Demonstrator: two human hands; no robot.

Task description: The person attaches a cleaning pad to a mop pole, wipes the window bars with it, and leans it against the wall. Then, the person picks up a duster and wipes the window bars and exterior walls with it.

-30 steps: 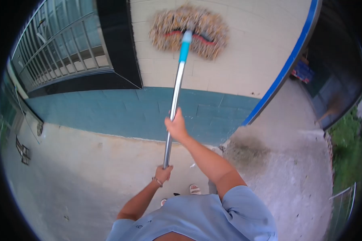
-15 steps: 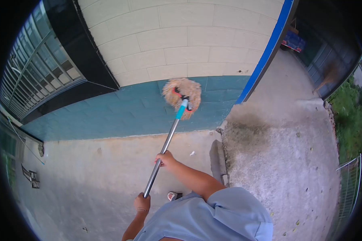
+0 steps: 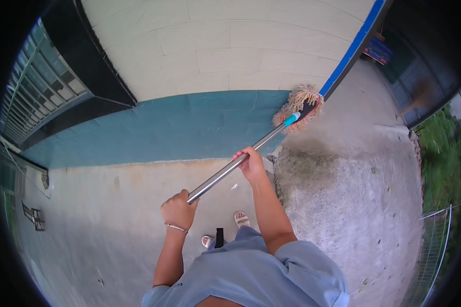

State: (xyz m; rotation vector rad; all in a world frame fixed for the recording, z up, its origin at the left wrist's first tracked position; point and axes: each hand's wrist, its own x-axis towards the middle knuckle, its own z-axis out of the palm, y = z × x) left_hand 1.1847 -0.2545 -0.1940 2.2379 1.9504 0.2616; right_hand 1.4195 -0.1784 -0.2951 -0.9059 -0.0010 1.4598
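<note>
A: What differs from a moment ago?

B: Place of the shaggy beige string mop head (image 3: 301, 105). One second back: high on the cream block wall (image 3: 215, 46). Half a second back: over the teal painted lower band (image 3: 189, 123), short of the corner. Now: at the band's right-hand end, by the foot of the bright blue edge strip (image 3: 352, 47), some strands overhanging the corner

A: The slim silver metal pole (image 3: 215, 180)?

B: Slants strongly now, lower left to upper right; nearly upright one second back. Short turquoise collar (image 3: 292, 119) joins it to the head

A: Hands?

B: Left hand (image 3: 179, 209), thin silvery bracelet (image 3: 176, 228) below it, clenched round the butt end. Right hand (image 3: 252, 163) farther up, fingers curled round the pole, a few tips showing past it. Same two-handed hold in all three views

A: Meaning for the work?

B: My reading: the wiping stroke reaches the right limit of this wall; past the corner, rough grey concrete ground (image 3: 343, 194). Cannot tell if the strands press or merely skim. The overhanging part probably wipes nothing here, and a snag on the strip's lower end looks possible
</note>
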